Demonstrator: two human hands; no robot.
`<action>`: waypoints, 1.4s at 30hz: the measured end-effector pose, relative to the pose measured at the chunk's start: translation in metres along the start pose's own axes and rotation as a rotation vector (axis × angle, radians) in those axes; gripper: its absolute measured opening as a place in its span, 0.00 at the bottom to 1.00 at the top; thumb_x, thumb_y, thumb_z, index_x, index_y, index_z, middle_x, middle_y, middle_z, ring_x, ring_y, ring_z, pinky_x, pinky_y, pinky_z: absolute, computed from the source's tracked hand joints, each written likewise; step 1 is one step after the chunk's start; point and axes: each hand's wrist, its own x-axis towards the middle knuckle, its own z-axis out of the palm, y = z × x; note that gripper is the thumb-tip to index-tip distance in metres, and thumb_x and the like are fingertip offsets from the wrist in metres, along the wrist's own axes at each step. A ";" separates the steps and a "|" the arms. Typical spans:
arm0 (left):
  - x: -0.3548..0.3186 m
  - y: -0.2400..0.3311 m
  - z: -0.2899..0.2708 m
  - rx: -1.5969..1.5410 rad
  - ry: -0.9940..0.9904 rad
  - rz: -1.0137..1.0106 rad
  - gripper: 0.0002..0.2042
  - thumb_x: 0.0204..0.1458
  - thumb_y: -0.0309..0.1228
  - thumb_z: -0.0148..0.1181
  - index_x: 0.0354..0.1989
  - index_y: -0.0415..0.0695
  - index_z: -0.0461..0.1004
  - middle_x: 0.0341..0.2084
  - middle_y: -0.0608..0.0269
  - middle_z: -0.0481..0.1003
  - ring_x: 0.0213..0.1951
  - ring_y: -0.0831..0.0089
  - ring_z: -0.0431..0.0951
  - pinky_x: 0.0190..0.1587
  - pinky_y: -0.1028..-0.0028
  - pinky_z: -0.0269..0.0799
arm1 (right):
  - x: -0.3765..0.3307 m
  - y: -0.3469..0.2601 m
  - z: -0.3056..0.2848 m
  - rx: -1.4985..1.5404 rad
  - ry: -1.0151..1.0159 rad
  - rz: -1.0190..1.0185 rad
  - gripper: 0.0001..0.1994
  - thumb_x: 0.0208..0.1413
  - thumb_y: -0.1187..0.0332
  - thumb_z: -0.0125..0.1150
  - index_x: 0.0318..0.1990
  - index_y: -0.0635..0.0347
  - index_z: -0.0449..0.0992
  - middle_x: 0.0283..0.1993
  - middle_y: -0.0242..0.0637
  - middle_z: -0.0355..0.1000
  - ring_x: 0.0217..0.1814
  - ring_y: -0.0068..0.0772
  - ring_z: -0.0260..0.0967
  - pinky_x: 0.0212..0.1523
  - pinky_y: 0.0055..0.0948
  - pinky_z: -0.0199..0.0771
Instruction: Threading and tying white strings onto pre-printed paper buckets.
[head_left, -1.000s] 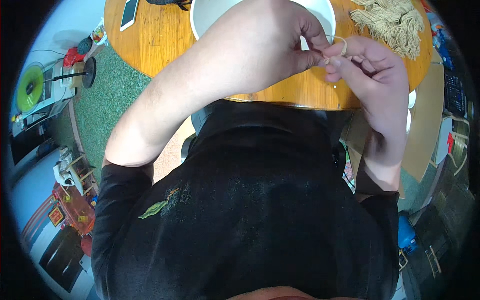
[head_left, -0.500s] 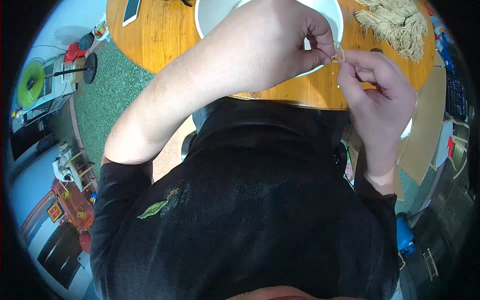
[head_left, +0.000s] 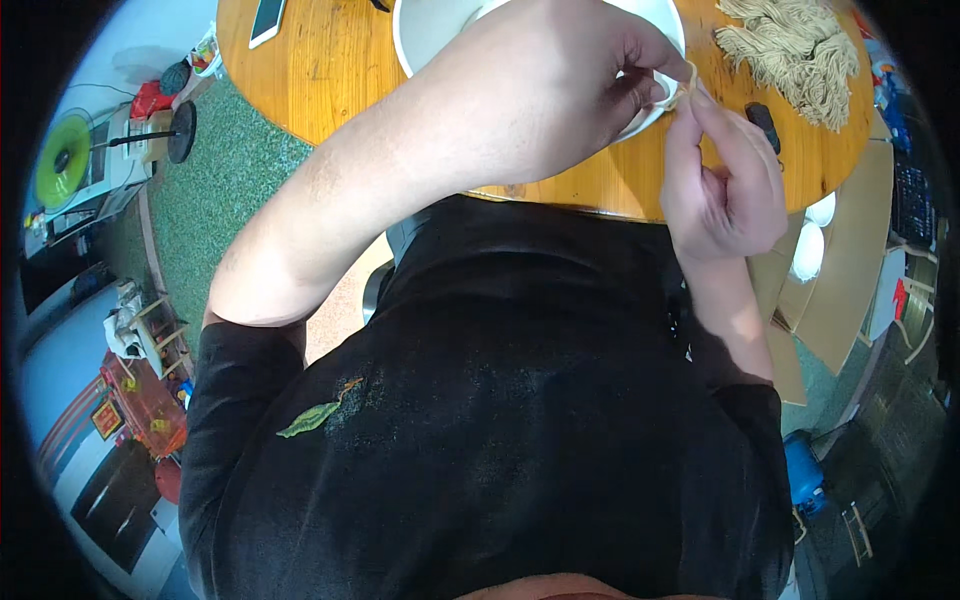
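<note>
Both my hands meet over the right rim of a white basin [head_left: 405,40] on the round wooden table. My left hand [head_left: 590,85] reaches across the basin, thumb and fingers pinching a short piece of thin tan cord [head_left: 683,96]. My right hand [head_left: 725,180] pinches the same cord from the right, its fingertips close to those of my left. Part of the cord is hidden by the fingers, and whether it is knotted is too small to tell. A heap of matching tan cord [head_left: 790,55] lies beyond my right hand.
Just right of my right hand lies a small dark object [head_left: 762,125]. A phone [head_left: 266,20] rests at the table's far left. Beside the table on the right stands an opened cardboard box [head_left: 840,250] with white rounded things [head_left: 808,250]. A fan [head_left: 65,160] stands at the left.
My right hand has shifted left, its fingers more upright, uncovering the small dark object and the white things in the box. The pinched cord is slightly higher.
</note>
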 end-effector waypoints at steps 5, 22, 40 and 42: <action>0.002 0.003 -0.002 -0.046 -0.041 -0.130 0.06 0.60 0.22 0.65 0.42 0.32 0.82 0.29 0.47 0.83 0.30 0.56 0.84 0.36 0.65 0.79 | -0.007 -0.014 0.002 0.044 0.039 0.125 0.20 0.50 0.85 0.79 0.51 0.62 0.85 0.40 0.41 0.85 0.35 0.37 0.84 0.38 0.31 0.83; 0.006 0.000 -0.004 -0.129 -0.061 -0.188 0.04 0.62 0.22 0.66 0.38 0.34 0.80 0.27 0.50 0.81 0.28 0.63 0.81 0.34 0.67 0.75 | -0.003 -0.012 0.005 0.254 0.054 0.205 0.17 0.53 0.86 0.77 0.50 0.67 0.83 0.42 0.44 0.86 0.38 0.33 0.85 0.39 0.25 0.82; 0.005 0.005 -0.005 -0.271 -0.084 -0.371 0.05 0.67 0.22 0.59 0.39 0.35 0.80 0.27 0.55 0.80 0.31 0.70 0.78 0.38 0.69 0.74 | 0.012 -0.042 0.004 1.132 0.348 1.042 0.16 0.65 0.80 0.67 0.58 0.63 0.73 0.47 0.45 0.84 0.36 0.24 0.80 0.33 0.23 0.79; 0.010 0.008 -0.009 -0.138 -0.121 -0.514 0.06 0.67 0.25 0.59 0.39 0.35 0.79 0.25 0.55 0.79 0.28 0.70 0.77 0.35 0.68 0.73 | 0.010 -0.041 0.004 1.154 0.355 1.050 0.17 0.66 0.80 0.67 0.59 0.62 0.72 0.48 0.45 0.84 0.37 0.25 0.80 0.33 0.24 0.78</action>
